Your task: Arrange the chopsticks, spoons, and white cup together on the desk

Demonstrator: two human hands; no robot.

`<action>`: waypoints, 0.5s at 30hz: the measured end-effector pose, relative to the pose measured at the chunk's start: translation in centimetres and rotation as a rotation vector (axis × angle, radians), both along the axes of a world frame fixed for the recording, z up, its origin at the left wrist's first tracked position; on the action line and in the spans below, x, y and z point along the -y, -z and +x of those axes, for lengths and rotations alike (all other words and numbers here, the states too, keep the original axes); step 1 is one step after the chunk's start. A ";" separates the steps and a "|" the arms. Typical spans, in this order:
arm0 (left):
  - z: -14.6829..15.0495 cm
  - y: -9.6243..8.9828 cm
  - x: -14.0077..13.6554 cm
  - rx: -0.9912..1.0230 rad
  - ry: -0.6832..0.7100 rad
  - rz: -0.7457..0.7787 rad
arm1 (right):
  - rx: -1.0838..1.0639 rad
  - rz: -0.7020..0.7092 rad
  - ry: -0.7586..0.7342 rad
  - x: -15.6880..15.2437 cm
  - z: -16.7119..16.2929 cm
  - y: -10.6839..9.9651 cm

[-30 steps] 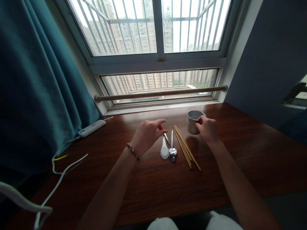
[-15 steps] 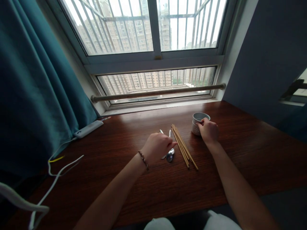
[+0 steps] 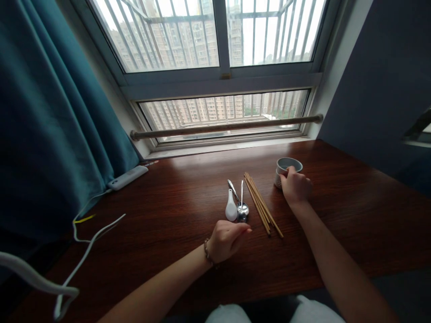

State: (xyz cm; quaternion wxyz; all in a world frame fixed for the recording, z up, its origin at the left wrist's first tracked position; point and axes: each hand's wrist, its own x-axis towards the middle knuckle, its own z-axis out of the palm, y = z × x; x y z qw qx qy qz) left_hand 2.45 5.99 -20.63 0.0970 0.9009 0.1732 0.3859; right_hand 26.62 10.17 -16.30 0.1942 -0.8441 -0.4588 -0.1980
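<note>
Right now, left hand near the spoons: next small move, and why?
Probably reach the left hand forward to the white ceramic spoon: it lies just ahead, untouched, beside two metal spoons, while the right hand steadies the grey perforated cup.

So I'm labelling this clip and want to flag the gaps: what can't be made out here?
All in the head view:
- Inside of the cup: too small and dim to tell if it holds anything.
- Near side of the cup: covered by the right hand.
- Left hand: curled near the spoons; whether the fingers pinch anything is hidden.
- White cable: cut off by the left edge.
</note>
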 end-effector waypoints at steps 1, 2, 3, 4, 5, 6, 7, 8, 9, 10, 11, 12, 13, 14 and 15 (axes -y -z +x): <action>-0.2 -0.1 0.1 0.000 0.024 0.010 | 0.007 0.000 -0.001 0.0 -0.1 0.0; -0.3 -0.3 0.3 -0.005 0.044 0.018 | 0.014 0.006 0.000 0.0 -0.2 0.0; -0.3 -0.4 0.5 -0.004 0.052 0.017 | 0.023 0.025 -0.004 0.0 -0.3 0.0; -0.4 -0.5 0.7 0.005 0.054 0.010 | 0.028 0.060 -0.026 0.1 -0.5 0.0; -0.4 -0.6 0.8 0.023 0.051 -0.003 | 0.028 0.110 -0.083 0.3 -0.9 0.0; -0.3 -0.5 1.0 0.044 0.047 -0.020 | 0.021 0.172 -0.184 0.6 -1.5 0.0; -0.3 -0.4 1.1 0.069 0.042 -0.033 | 0.005 0.237 -0.328 1.0 -2.2 0.1; -0.3 -0.3 1.3 0.091 0.034 -0.047 | -0.017 0.295 -0.506 1.6 -3.1 0.2; -0.3 -0.2 1.4 0.119 0.016 -0.064 | -0.043 0.341 -0.699 2.2 -4.2 0.3; -0.3 -0.1 1.4 0.159 -0.010 -0.086 | -0.070 0.369 -0.883 2.9 -5.5 0.5; -0.4 0.0 1.5 0.211 -0.030 -0.113 | -0.084 0.379 -1.048 3.7 -6.7 0.8; -0.5 0.1 1.4 0.276 -0.044 -0.144 | -0.090 0.396 -1.199 4.4 -8.0 1.2; -0.6 0.2 1.4 0.346 -0.050 -0.169 | -0.080 0.388 -1.361 5.0 -9.1 1.7; -0.8 0.4 1.4 0.410 -0.051 -0.178 | -0.074 0.430 -1.472 5.6 -10.0 2.2; -1.0 0.7 1.3 0.433 -0.054 -0.167 | -0.073 0.459 -1.575 6.0 -10.8 2.8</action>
